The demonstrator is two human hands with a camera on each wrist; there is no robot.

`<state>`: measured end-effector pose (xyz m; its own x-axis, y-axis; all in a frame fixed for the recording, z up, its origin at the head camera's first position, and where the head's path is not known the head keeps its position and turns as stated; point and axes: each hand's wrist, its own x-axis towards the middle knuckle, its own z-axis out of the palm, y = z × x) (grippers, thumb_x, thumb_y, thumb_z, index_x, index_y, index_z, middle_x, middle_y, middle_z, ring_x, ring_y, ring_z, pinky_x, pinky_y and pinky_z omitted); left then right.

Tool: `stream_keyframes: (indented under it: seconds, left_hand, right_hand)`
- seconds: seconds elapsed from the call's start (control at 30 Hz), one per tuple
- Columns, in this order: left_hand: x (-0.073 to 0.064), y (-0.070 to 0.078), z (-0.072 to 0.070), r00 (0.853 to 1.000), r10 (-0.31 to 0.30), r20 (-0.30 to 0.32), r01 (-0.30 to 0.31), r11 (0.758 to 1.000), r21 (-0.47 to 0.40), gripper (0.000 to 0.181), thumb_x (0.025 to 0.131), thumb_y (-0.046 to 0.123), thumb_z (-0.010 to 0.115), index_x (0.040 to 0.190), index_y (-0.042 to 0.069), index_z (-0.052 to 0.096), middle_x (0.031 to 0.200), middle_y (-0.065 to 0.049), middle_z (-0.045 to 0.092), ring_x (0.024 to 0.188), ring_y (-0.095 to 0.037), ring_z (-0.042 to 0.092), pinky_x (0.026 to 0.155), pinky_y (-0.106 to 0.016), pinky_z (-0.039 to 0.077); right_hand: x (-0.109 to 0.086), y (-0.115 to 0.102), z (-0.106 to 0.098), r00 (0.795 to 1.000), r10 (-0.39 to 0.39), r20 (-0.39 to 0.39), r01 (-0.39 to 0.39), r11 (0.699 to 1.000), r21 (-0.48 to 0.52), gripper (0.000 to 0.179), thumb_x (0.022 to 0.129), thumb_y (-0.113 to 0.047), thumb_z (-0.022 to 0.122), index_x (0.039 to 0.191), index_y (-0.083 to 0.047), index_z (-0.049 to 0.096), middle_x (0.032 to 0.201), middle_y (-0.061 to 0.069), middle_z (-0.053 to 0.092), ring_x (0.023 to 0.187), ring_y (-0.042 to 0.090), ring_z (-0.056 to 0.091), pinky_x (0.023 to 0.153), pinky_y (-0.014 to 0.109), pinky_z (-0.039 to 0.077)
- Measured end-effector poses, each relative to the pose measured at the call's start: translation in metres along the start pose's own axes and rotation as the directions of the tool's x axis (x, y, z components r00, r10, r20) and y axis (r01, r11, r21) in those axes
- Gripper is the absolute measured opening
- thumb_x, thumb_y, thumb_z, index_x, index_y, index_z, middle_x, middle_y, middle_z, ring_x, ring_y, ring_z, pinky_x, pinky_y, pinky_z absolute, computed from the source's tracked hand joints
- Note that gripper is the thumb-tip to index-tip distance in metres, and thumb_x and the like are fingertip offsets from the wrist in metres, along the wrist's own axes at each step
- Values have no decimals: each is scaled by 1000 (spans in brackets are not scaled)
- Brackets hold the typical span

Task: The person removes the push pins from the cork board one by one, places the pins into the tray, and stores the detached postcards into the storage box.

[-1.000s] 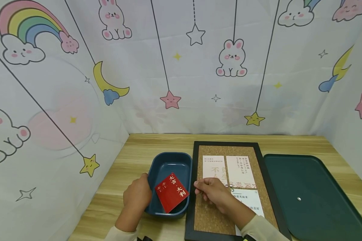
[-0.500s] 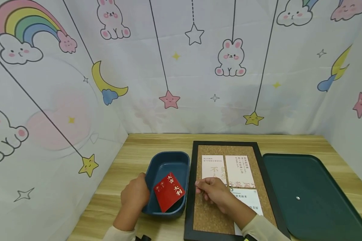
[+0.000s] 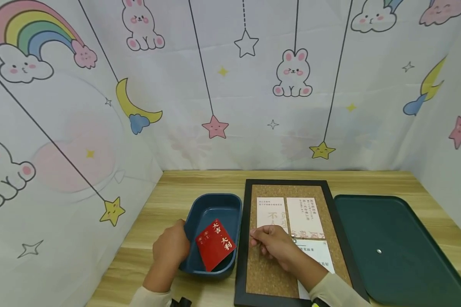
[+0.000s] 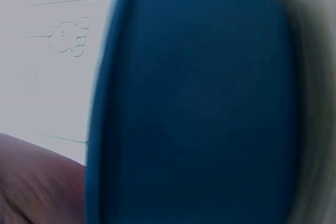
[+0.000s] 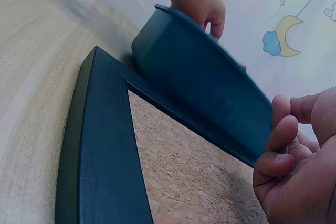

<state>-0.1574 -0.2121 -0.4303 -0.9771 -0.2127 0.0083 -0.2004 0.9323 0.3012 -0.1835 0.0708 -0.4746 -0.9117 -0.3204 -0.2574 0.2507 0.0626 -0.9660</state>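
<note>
In the head view my left hand [image 3: 171, 246] grips the left rim of a deep blue plastic bin [image 3: 188, 230]. A red paper packet with gold and white characters [image 3: 215, 245] lies inside, slanted. My right hand [image 3: 272, 243] is over a black-framed cork board [image 3: 269, 277], thumb and index finger brought together and the other fingers curled; nothing shows between them. White printed cards [image 3: 305, 213] lie on the cork, partly behind this hand, with a small shiny pin [image 3: 293, 238] where they meet. The right wrist view shows the bin's side [image 5: 199, 72] close along the frame [image 5: 105, 145].
A dark green tray [image 3: 392, 221] stands right of the board, with one small shiny piece [image 3: 379, 251] on it. The wooden tabletop [image 3: 199, 179] ends at a white cartoon-printed cloth [image 3: 223, 94] behind and at both sides.
The bin has shifted slightly left, away from the board, with my left hand on it. My right hand has stayed almost in place over the board, fingers still curled.
</note>
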Motion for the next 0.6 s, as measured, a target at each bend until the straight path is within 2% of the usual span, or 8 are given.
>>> stream_keyframes:
  seconds: [0.6]
  left_hand:
    - [2, 2, 0, 1000, 2, -9, -2, 1000, 16, 32, 95, 7, 59, 126, 3, 64, 96, -23, 71, 80, -40, 69, 58, -56, 52]
  right_hand:
    - [1, 0, -4, 1000, -5, -17, 5, 1000, -14, 32, 102, -28, 64, 105, 3, 70, 80, 0, 68, 56, 7, 47, 49, 23, 36]
